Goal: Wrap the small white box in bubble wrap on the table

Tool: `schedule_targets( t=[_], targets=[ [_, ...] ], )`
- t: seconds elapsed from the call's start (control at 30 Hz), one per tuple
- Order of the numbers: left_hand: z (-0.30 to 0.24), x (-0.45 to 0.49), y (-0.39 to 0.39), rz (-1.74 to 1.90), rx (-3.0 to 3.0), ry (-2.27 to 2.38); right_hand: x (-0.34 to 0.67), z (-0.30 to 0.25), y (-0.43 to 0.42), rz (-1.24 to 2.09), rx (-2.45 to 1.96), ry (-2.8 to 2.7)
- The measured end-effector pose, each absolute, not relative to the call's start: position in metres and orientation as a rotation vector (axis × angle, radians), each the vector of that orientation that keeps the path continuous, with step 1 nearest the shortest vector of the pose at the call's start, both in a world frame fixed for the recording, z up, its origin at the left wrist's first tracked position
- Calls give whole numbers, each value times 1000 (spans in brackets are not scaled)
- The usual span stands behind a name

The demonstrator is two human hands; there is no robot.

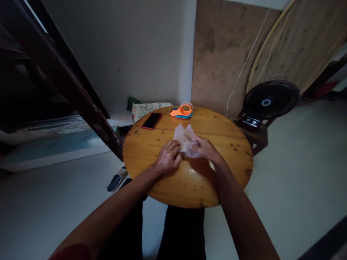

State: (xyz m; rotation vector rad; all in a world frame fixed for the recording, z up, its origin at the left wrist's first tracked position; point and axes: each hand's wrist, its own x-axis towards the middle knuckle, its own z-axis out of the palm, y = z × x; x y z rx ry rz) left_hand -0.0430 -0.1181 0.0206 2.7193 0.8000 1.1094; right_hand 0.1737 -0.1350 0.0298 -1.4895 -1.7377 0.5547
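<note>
From here the work looks partway: the crumpled clear wrap lies on the round table, far corners loose, the right hand pinching one side, the left hand curling fingers against the other, gripping or not I can't tell, the tape dispenser untouched.

On the table, the plastic sheet is placed between the left fingers and the right fingers. Beyond both, near the table's far edge, the tape dispenser is set. The phone is laid ahead and left of the left fingers. Well right of the right fingers, past the table, the fan is stood.
</note>
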Motion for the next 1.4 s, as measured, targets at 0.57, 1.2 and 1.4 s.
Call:
schedule_targets(
  t=[0.57,1.2,1.4],
  targets=[
    [16,-40,-114,1131,2825,807,185,36,-136,576,-1657,-1598],
    [13,-39,-115,1053,2873,792,174,39,-141,673,-1705,-1562],
    [15,-38,-117,1017,2882,811,176,34,-141,686,-1736,-1560]
  ],
)
